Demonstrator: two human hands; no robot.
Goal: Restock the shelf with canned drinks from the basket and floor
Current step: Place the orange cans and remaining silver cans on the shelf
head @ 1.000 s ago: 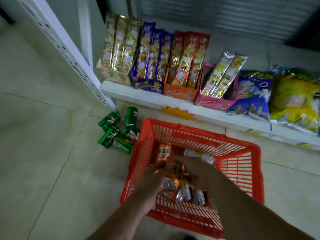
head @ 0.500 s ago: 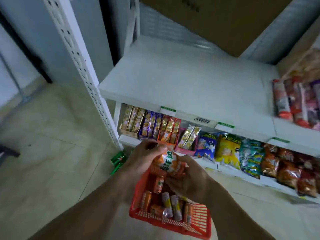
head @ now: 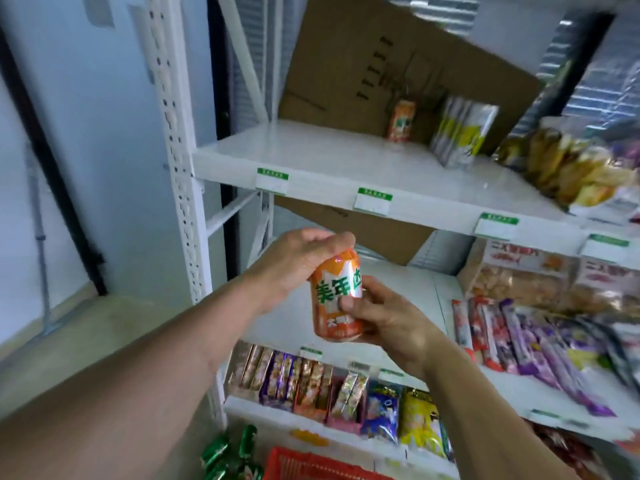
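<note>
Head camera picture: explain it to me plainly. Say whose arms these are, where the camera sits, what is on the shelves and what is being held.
No machine here: these are a person's two bare arms, filmed by a camera worn on their head, looking forward and down.

Both hands hold one orange drink can with green lettering: the left hand grips its top, the right hand its lower side.

Ahead stands a white metal shelf rack. Its upper shelf carries one similar orange can, beside pale packets. Lower shelves hold colourful snack packets.

Bottom edge: the red plastic basket and green cans on the floor.
</note>
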